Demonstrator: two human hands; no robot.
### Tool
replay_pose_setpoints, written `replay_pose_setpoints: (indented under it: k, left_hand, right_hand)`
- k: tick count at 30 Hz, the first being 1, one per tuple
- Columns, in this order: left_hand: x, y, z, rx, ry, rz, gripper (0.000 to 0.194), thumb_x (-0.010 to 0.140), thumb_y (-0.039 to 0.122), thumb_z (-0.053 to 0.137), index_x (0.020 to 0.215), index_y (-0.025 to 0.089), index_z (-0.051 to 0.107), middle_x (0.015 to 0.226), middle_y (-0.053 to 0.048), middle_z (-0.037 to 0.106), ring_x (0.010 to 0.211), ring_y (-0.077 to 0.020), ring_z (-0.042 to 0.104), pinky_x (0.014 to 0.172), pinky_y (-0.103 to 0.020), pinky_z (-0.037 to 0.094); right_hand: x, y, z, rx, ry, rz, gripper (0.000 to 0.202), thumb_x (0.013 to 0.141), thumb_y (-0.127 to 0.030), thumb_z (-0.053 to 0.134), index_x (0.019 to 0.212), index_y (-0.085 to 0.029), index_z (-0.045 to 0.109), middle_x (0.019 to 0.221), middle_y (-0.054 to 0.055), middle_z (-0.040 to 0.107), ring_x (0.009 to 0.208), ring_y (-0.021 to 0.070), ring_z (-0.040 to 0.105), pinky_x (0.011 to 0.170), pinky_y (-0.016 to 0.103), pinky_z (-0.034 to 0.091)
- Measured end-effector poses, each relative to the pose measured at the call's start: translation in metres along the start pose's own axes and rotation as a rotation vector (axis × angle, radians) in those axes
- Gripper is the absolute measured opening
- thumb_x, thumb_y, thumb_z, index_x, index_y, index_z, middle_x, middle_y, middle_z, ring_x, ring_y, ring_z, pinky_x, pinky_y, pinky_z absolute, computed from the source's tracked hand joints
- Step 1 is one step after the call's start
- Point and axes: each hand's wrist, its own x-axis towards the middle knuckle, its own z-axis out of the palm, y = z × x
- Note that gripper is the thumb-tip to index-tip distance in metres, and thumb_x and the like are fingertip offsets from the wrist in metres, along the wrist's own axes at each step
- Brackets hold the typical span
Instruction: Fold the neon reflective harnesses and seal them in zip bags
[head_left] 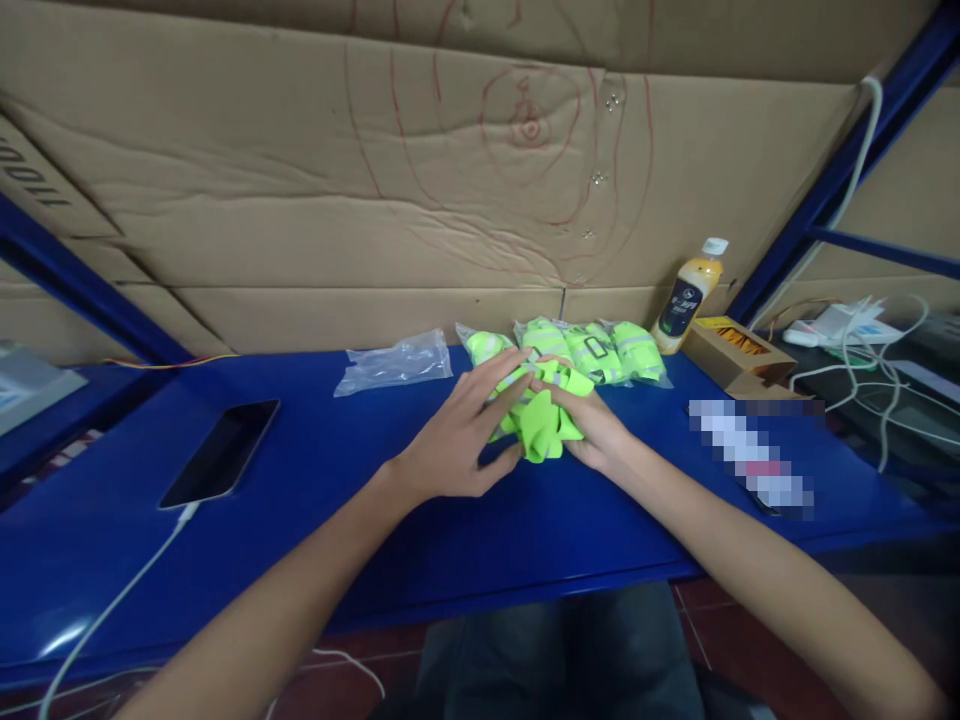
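Note:
A loose bundle of neon-green reflective strap (544,425), folded over on itself with pale grey bands, is between my two hands above the blue tabletop. My left hand (469,430) holds it from the left, fingers laid over its top and the thumb by its lower edge. Behind and to the right of it, my right hand (596,425) grips the bundle, its fingers partly hidden by the strap. An empty clear plastic bag (394,362) lies flat to the left of several clear bags of similar neon-green straps (592,350) against the cardboard.
A charging phone (221,453) lies at left. A juice bottle (686,300) and an open cardboard box (739,355) stand at back right, near a blurred-out flat object (750,460) and tangled white cables (862,350). Cardboard (300,190) walls the back; blue posts flank the table (420,550).

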Motion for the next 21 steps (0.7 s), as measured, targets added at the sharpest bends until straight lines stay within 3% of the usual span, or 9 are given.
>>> replay_pose_setpoints:
  k: [2, 6, 9, 11, 15, 18, 21]
  left_hand:
    - [0.000, 0.002, -0.004, -0.104, 0.033, -0.050, 0.095, 0.105, 0.043, 0.065, 0.179, 0.019, 0.012, 0.184, -0.025, 0.017, 0.172, -0.0427, 0.020, 0.134, -0.065, 0.033]
    - [-0.001, 0.001, -0.005, -0.081, 0.100, -0.052, 0.082, 0.110, 0.053, 0.053, 0.178, 0.022, 0.020, 0.184, -0.022, 0.019, 0.171, -0.0426, 0.022, 0.134, -0.067, 0.030]
    - [-0.002, 0.004, 0.007, 0.028, -0.056, 0.032, 0.081, 0.110, 0.052, 0.052, 0.177, 0.020, 0.022, 0.181, -0.023, 0.028, 0.172, -0.0416, 0.021, 0.135, -0.064, 0.030]
    - [-0.003, 0.010, 0.020, 0.078, -0.158, 0.049, 0.079, 0.111, 0.052, 0.052, 0.175, 0.016, 0.024, 0.176, -0.024, 0.039, 0.169, -0.0403, 0.030, 0.134, -0.061, 0.034]
    - [-0.005, 0.018, 0.036, 0.130, -0.226, -0.055, 0.074, 0.112, 0.052, 0.051, 0.169, 0.008, 0.032, 0.168, -0.027, 0.049, 0.158, -0.0392, 0.049, 0.129, -0.057, 0.044]
    - [-0.005, 0.018, 0.037, 0.151, -0.265, -0.112, 0.072, 0.112, 0.052, 0.048, 0.169, 0.009, 0.036, 0.171, -0.026, 0.047, 0.158, -0.0400, 0.048, 0.127, -0.059, 0.044]
    - [-0.004, 0.020, 0.034, 0.223, -0.262, -0.154, 0.072, 0.111, 0.053, 0.051, 0.168, 0.010, 0.041, 0.169, -0.027, 0.049, 0.161, -0.0452, 0.043, 0.130, -0.067, 0.036]
  right_hand:
    - [0.001, -0.009, -0.005, -0.080, 0.051, -0.074, 0.065, 0.057, -0.027, 0.104, 0.111, -0.027, 0.067, 0.094, -0.005, 0.076, 0.080, 0.0175, 0.072, 0.076, 0.031, 0.060]
    - [-0.007, -0.017, -0.021, -0.483, 0.115, -0.241, 0.057, 0.063, -0.033, 0.100, 0.109, -0.026, 0.068, 0.097, -0.004, 0.072, 0.087, 0.0185, 0.068, 0.081, 0.032, 0.056]
    - [-0.021, -0.008, -0.032, -0.839, 0.104, -0.329, 0.049, 0.071, -0.038, 0.093, 0.113, -0.024, 0.070, 0.110, 0.001, 0.076, 0.101, 0.0234, 0.071, 0.095, 0.037, 0.055]
    - [-0.028, -0.005, -0.035, -1.027, 0.065, -0.337, 0.050, 0.079, -0.040, 0.086, 0.123, -0.023, 0.071, 0.121, 0.006, 0.078, 0.110, 0.0286, 0.073, 0.103, 0.042, 0.054]
    - [-0.032, -0.019, -0.039, -1.409, -0.050, -0.287, 0.074, 0.087, -0.051, 0.079, 0.153, -0.022, 0.062, 0.143, 0.014, 0.073, 0.139, 0.0413, 0.062, 0.116, 0.055, 0.049]
    - [-0.033, -0.033, -0.045, -1.428, -0.071, -0.206, 0.065, 0.104, -0.063, 0.056, 0.157, -0.026, 0.063, 0.152, 0.013, 0.068, 0.155, 0.0423, 0.048, 0.126, 0.064, 0.038]
    - [-0.037, -0.029, -0.051, -1.443, 0.060, -0.322, 0.061, 0.111, -0.059, 0.042, 0.154, -0.021, 0.064, 0.148, 0.018, 0.068, 0.147, 0.0397, 0.056, 0.125, 0.064, 0.040]
